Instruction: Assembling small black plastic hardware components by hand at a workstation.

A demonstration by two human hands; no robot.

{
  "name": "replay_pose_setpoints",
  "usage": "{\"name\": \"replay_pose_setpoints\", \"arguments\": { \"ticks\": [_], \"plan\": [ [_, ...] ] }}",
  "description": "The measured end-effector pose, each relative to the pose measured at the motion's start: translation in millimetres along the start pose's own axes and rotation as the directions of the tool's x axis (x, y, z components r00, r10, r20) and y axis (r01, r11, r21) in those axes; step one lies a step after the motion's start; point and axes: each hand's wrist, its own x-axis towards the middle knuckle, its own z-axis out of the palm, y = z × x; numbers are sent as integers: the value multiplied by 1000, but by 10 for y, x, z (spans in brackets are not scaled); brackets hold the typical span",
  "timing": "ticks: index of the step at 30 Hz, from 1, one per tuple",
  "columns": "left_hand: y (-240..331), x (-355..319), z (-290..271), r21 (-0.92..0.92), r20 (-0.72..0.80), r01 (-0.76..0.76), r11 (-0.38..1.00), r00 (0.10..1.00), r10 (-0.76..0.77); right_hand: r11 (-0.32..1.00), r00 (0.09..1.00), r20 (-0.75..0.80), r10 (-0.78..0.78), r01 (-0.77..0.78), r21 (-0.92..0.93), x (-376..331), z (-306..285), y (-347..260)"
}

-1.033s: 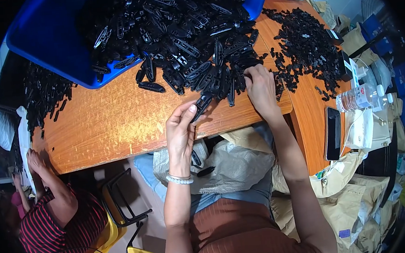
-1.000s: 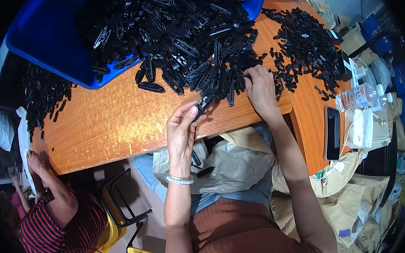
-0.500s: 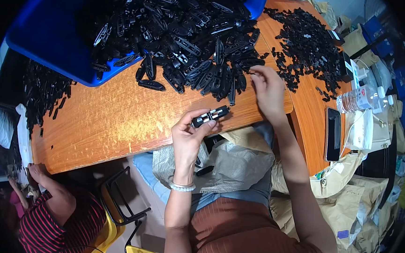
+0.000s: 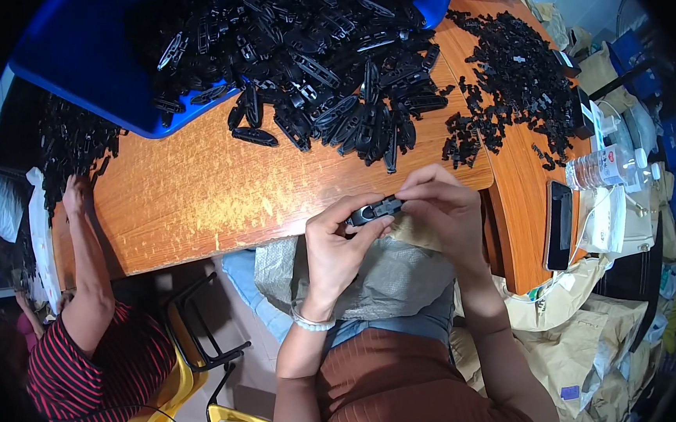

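Over the table's front edge, my left hand [image 4: 336,246] is closed around a narrow black plastic part [image 4: 363,214] with rounded ends and a slotted middle. My right hand [image 4: 449,209] meets it from the right, its thumb and fingertips pinched at the part's right end. Any small piece between those fingertips is hidden. Beyond my hands, a heap of similar long black parts [image 4: 322,94] spills out of a tipped blue bin [image 4: 103,102] onto the wooden table [image 4: 188,198]. Small black pieces [image 4: 520,73] lie in a spread pile to the right.
On the right side are a phone [image 4: 558,223], a clear plastic bottle [image 4: 597,168] and brown paper bags [image 4: 575,351]. A grey woven sack [image 4: 405,277] covers my lap. To the left, a person in a striped shirt [image 4: 106,368] reaches toward another black pile [image 4: 75,143].
My right hand has come back from the edge of the small-piece pile to the part in my left hand. The person at left has stretched an arm forward to the left pile.
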Motion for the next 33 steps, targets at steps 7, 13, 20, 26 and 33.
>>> {"name": "replay_pose_setpoints", "arguments": {
  "ticks": [7,13,20,26,33],
  "plan": [
    [6,-48,-14,-30,-4,12,999,1000,-13,987,990,-76,-120,111,-115,-55,66,5],
    [-133,-46,-43,9,-84,108,994,991,-107,998,974,-220,-47,56,37,-160,161,-25],
    [2,-20,87,-486,33,60,872,998,-50,995,989,-129,71,-60,85,-172,158,-43],
    [-28,-37,-115,24,89,127,992,988,-129,927,984,-61,-167,136,-349,-184,130,4],
    [-3,-56,-99,-132,61,151,980,988,-144,673,907,63,-416,353,-649,-215,115,50]
  ]
}}
